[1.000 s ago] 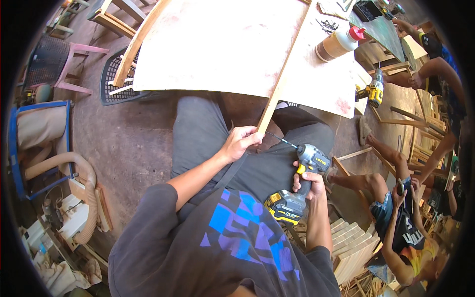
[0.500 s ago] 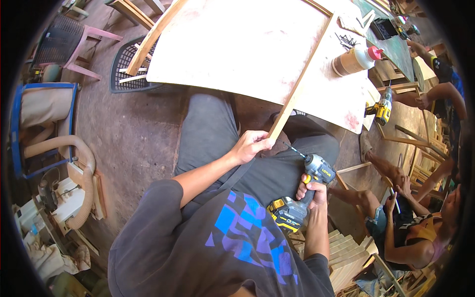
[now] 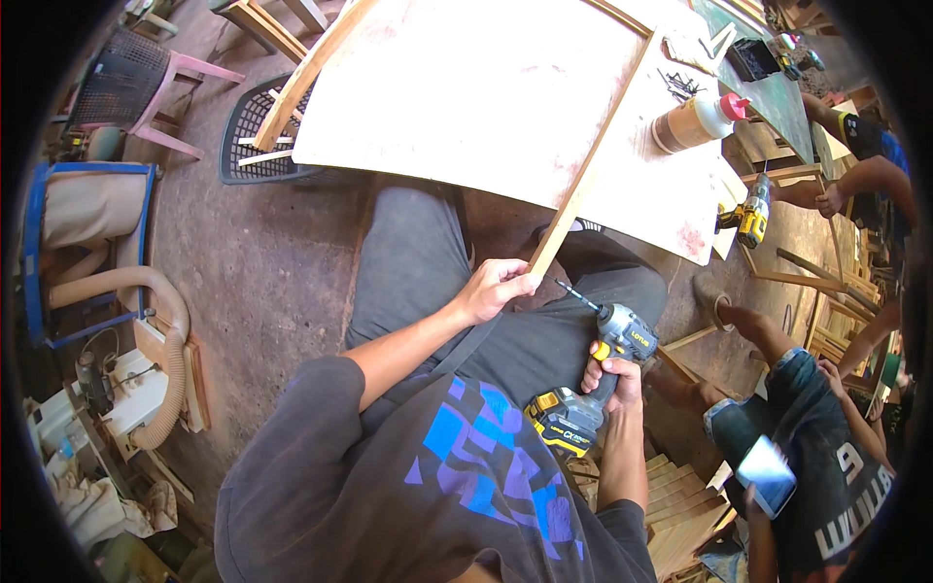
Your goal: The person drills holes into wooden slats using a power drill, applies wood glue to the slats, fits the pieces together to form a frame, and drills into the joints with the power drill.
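Note:
My left hand (image 3: pixel 498 291) pinches the near end of a long wooden strip (image 3: pixel 583 185), which slopes away over the white tabletop (image 3: pixel 457 107) and joins another strip at the far corner. In my right hand (image 3: pixel 616 377) is a grey and yellow cordless drill (image 3: pixel 627 333), its index finger by the trigger. The long bit points toward the strip's near end, close to my left fingertips; whether it touches the wood I cannot tell. A glue bottle (image 3: pixel 695 123) with a red cap lies on its side on the tabletop, and several dark screws (image 3: pixel 679 85) lie beyond it.
Another yellow drill (image 3: pixel 754 212) hangs at the table's right edge. A dark plastic basket (image 3: pixel 250 131) with wood pieces stands on the left, near a pink-legged chair (image 3: pixel 160 97). At right, a seated person (image 3: pixel 816 466) holds a phone (image 3: pixel 766 476). Stacked wood (image 3: pixel 680 500) lies beside my right arm.
The person seated on the right has shifted, and a bright phone screen now shows there. My hands, the drill and the strip stay nearly in place.

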`<state>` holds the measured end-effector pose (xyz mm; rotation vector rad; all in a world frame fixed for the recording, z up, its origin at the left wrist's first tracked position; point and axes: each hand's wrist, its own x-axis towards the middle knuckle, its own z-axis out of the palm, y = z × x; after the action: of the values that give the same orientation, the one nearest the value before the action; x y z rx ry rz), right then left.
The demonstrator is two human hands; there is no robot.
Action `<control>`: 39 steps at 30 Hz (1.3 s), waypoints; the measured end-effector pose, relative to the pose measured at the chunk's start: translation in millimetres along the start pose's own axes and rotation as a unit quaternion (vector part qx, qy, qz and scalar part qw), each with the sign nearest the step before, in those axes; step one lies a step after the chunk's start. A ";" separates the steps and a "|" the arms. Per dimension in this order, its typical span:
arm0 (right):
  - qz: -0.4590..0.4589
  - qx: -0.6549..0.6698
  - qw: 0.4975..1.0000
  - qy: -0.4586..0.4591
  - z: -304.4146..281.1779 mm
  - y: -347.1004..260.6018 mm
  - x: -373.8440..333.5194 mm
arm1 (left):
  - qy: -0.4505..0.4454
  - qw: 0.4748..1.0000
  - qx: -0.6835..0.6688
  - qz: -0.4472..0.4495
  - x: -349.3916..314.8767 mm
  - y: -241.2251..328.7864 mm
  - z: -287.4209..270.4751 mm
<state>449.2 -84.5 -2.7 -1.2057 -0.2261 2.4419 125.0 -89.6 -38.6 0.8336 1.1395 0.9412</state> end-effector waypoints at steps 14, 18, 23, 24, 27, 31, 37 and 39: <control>-0.015 0.028 0.999 -0.013 6.4 -2.8 -8.4 | -0.002 1.000 -0.028 0.012 -5.0 -8.6 -23.6; -0.136 0.028 0.988 0.073 36.9 -15.4 -43.1 | 0.030 0.996 -0.076 0.019 -17.6 -4.8 -22.4; -0.417 -0.110 0.892 0.136 78.9 -84.9 -61.1 | 0.078 0.984 -0.156 0.019 -5.2 -12.0 13.8; -0.468 -0.119 0.858 0.176 97.3 -98.0 -59.1 | 0.071 0.986 -0.151 0.025 -1.9 -11.8 18.6; -0.575 -0.089 0.770 0.262 105.8 -138.8 -20.6 | 0.102 0.980 -0.173 0.009 12.3 -10.1 31.2; -0.691 -0.138 0.621 0.343 82.1 -193.2 55.1 | 0.106 0.983 -0.147 0.029 29.4 -5.3 34.9; -0.699 -0.273 0.514 0.416 80.4 -215.6 127.0 | 0.135 0.988 -0.072 0.003 9.2 -21.5 1.7; -0.721 -0.263 0.512 0.385 85.7 -216.5 139.6 | 0.182 0.981 0.025 0.055 -13.5 -9.0 -19.1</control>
<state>367.3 173.5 17.6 -1.2557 -1.1449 0.2587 106.1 -104.2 -46.2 0.7889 1.4476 1.1950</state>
